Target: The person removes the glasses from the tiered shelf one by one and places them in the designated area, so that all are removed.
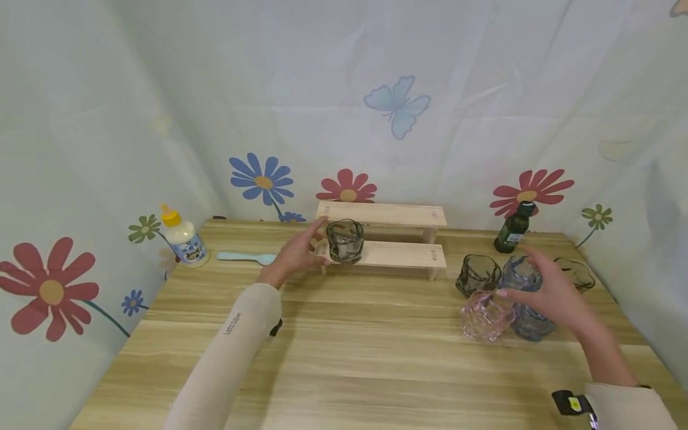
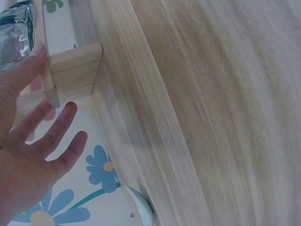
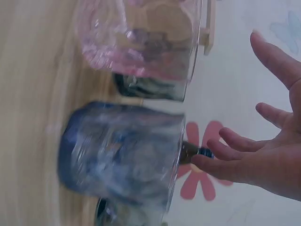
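Note:
A smoky grey glass [image 1: 346,242] with wavy sides stands on the lower step of a small two-tier wooden rack [image 1: 403,255]. Beside its left side is my left hand [image 1: 297,255], thumb and fingers spread apart; in the left wrist view the thumb lies at the board's edge near the glass [image 2: 16,35]. My right hand [image 1: 556,298] hovers with spread fingers over a cluster of glasses at the right. A pink glass [image 1: 485,319] and a blue glass [image 1: 532,325] are nearest it, with another blue glass [image 1: 518,272] behind, partly hidden by the fingers.
A grey glass [image 1: 477,273] and another smoky glass [image 1: 581,275] flank the cluster. Behind stands a dark green bottle [image 1: 513,228]. Far left are a yellow-capped bottle [image 1: 188,242] and a pale blue spoon [image 1: 244,257]. A flowered curtain [image 1: 457,149] borders the wooden table [image 1: 365,358].

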